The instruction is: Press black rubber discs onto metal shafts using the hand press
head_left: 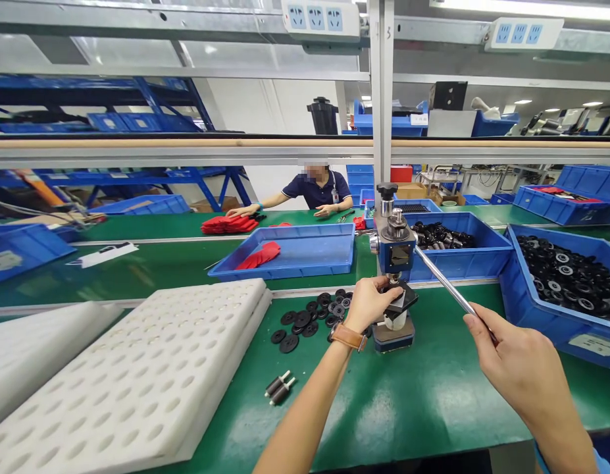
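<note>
A small blue arbor press (396, 253) stands on the green bench. My right hand (516, 362) is wrapped round the end of its long metal lever (445, 282), which slopes down to the right. Under the ram, my left hand (371, 299) has thumb and fingers closed together above the press's dark plate (408, 297); whatever they pinch is hidden. Black round discs (302, 320) lie in a loose group left of the press. Two dark cylinders with white shafts (281, 387) rest on the bench beside my left forearm.
White foam trays with round holes (151, 368) fill the left side. A shallow blue tray (305, 250) holds red cloth. Blue bins of black parts (566, 276) stand at right. Across the bench, a person (317, 191) reaches toward a red pile (229, 224). A metal post (382, 79) rises behind the press.
</note>
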`<move>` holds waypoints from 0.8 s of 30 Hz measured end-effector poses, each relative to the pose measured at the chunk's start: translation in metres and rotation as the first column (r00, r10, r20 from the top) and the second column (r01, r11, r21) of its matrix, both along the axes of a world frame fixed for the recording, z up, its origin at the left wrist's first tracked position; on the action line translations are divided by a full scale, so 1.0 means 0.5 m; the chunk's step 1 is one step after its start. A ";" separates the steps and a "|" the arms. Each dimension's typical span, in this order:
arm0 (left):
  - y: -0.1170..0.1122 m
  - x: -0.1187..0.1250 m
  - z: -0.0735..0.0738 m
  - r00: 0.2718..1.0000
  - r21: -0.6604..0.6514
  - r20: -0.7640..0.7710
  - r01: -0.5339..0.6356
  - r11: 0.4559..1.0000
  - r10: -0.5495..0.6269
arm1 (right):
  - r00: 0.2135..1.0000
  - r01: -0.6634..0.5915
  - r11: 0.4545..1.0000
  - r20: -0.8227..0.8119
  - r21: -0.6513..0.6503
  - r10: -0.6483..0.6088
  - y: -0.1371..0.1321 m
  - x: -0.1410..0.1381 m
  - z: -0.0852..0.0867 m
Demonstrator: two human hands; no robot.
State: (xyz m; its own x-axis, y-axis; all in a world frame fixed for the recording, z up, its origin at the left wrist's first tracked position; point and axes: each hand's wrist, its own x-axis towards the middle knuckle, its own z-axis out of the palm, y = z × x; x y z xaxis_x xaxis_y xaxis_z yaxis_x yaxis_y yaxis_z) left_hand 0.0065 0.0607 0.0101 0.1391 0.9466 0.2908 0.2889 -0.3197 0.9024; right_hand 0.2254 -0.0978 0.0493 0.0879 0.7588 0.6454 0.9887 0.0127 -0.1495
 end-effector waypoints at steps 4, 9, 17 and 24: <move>0.001 0.000 -0.002 1.000 0.005 0.001 -0.006 1.000 0.006 | 1.000 0.007 1.000 -0.003 0.025 -0.007 -0.001 0.002 0.002; 0.001 0.000 -0.005 1.000 -0.001 -0.003 -0.005 1.000 0.005 | 1.000 -0.028 0.991 0.003 0.131 0.028 0.004 -0.006 -0.026; -0.003 0.001 0.001 1.000 0.012 -0.018 -0.019 1.000 0.020 | 0.997 -0.061 0.985 -0.035 0.163 0.068 0.008 -0.009 -0.046; -0.002 0.001 -0.001 1.000 0.021 -0.014 -0.009 1.000 0.009 | 0.998 -0.045 0.985 -0.039 0.169 0.052 0.006 -0.010 -0.038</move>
